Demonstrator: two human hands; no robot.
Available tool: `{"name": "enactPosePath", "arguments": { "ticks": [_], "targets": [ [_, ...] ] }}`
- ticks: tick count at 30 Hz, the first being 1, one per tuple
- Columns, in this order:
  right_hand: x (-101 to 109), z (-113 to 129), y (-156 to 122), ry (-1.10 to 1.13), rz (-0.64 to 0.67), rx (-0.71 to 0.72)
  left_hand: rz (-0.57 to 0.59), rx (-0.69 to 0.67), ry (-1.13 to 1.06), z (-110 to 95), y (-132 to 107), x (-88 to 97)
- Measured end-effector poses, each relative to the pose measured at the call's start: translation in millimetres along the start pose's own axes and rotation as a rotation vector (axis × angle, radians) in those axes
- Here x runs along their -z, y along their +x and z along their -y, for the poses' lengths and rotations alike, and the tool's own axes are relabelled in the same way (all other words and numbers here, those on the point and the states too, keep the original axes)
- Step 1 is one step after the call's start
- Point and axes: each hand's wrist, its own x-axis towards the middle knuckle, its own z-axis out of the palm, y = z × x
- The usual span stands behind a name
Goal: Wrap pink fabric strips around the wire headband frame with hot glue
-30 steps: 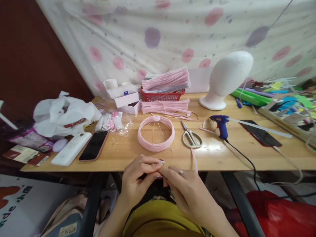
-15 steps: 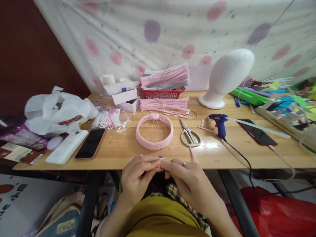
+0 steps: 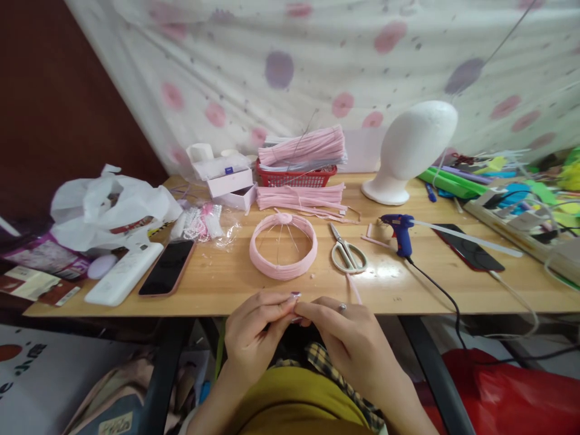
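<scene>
Over the table's front edge, my left hand (image 3: pixel 259 326) and my right hand (image 3: pixel 345 329) meet, fingertips pinched together. A pink pipe cleaner (image 3: pixel 354 289) runs from below the scissors down behind my right hand. Its end seems to lie in the pinched fingers, which hide nearly all of it. Just beyond my hands rests a pink-wrapped ring (image 3: pixel 283 272), with a round pink coil (image 3: pixel 284 219) at its back and thin wires across its middle. Scissors (image 3: pixel 348 252) with pale handles lie right of the ring, blades slightly apart.
A blue glue gun (image 3: pixel 401 232) with a black cord and a white foam head (image 3: pixel 410 151) stand on the right. Behind the ring are pink pipe cleaner bundles (image 3: pixel 301 197) and a red basket (image 3: pixel 296 176). A phone (image 3: pixel 167 267) and plastic bag (image 3: pixel 113 205) lie left.
The whole view has tilted up slightly, so the table sits a little lower. My hands stay pinched together, with only small finger movement.
</scene>
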Motion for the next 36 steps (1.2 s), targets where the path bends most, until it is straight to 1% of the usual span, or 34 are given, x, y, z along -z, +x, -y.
{"name": "enactPosePath", "arguments": {
  "ticks": [7, 14, 21, 26, 29, 36],
  "targets": [
    [-4.3, -2.5, 2.8, 0.047, -0.042, 0.036, 0.033, -0.068, 0.045, 4.9, 1.6, 6.0],
    [-4.4, -0.8, 2.4, 0.13, -0.072, -0.022, 0.06, -0.139, 0.058, 5.0, 2.5, 4.8],
    [-2.7, -7.2, 0.6, 0.14, -0.031, -0.02, 0.086, -0.124, 0.042, 3.9, 2.7, 5.4],
    [1.1, -5.7, 1.6, 0.135, -0.027, -0.009, 0.105, -0.08, 0.004, 4.7, 0.9, 5.9],
    [2.9, -4.9, 2.5, 0.128, -0.023, -0.008, 0.095, -0.071, -0.025, 3.7, 1.1, 4.6],
    [1.1, -5.1, 3.3, 0.114, -0.01, -0.012, 0.094, 0.018, -0.081, 5.5, -4.7, 3.7]
  ]
}}
